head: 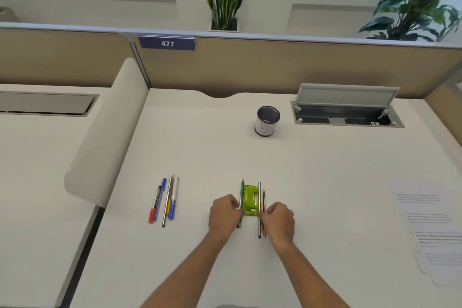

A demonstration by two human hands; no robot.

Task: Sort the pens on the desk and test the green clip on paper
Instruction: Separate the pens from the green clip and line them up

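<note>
The green clip (250, 199) lies in the middle of the white desk (200, 147). A green pen (241, 195) lies along its left side and thin pencils (261, 210) along its right. My left hand (225, 215) has curled fingers at the green pen and the clip's near left corner. My right hand (280, 220) pinches at the clip's near right corner beside the pencils. A separate bunch of pens (165, 201) with blue, red and yellow parts lies to the left. Printed paper sheets (432, 230) lie at the right edge.
A mesh pen cup (267, 121) labelled B stands at the back of the desk. An open cable tray (347, 114) is sunk into the desk at the back right. A beige partition (250, 67) closes the far edge, with plants behind it.
</note>
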